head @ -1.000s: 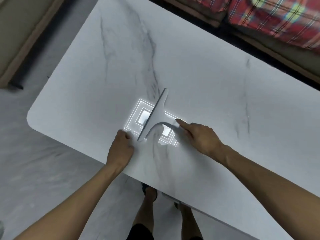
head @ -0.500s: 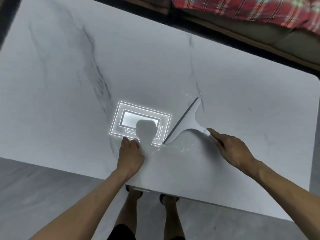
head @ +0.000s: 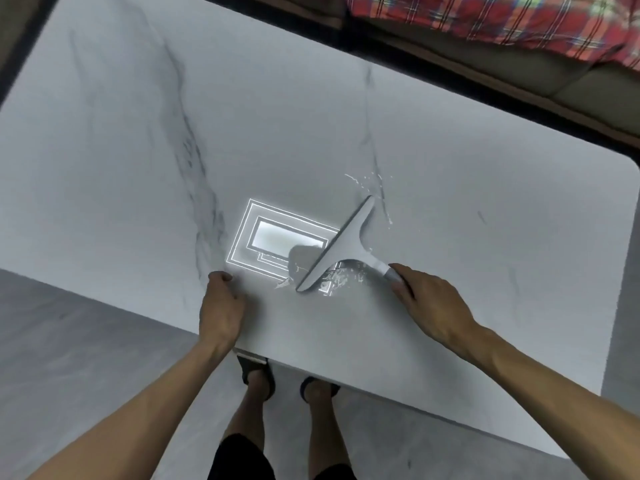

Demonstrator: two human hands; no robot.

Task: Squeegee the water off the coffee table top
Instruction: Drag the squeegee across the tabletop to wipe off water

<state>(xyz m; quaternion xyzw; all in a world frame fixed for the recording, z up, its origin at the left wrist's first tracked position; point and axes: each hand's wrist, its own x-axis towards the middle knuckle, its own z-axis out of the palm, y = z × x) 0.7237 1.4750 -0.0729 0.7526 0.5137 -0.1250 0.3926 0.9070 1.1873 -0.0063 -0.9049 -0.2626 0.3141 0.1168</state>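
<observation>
A white marble coffee table top (head: 346,126) fills most of the view. A grey-white squeegee (head: 341,245) lies blade-down on it, slanted from lower left to upper right. My right hand (head: 427,303) grips its handle at the lower right. Water droplets (head: 341,278) glint just right of the blade's near end, and a thin trail of water (head: 374,188) shows beyond its far tip. My left hand (head: 220,308) rests with curled fingers on the table near the front edge, left of the blade, holding nothing.
A bright rectangular ceiling-light reflection (head: 277,244) sits on the table left of the blade. A sofa with a red plaid blanket (head: 502,19) runs along the far side. Grey floor (head: 69,358) lies to the left; my feet (head: 287,379) stand under the front edge.
The squeegee has been drawn left toward the light reflection, leaving droplets to its right. The view has shifted slightly; my left hand stays at the front edge.
</observation>
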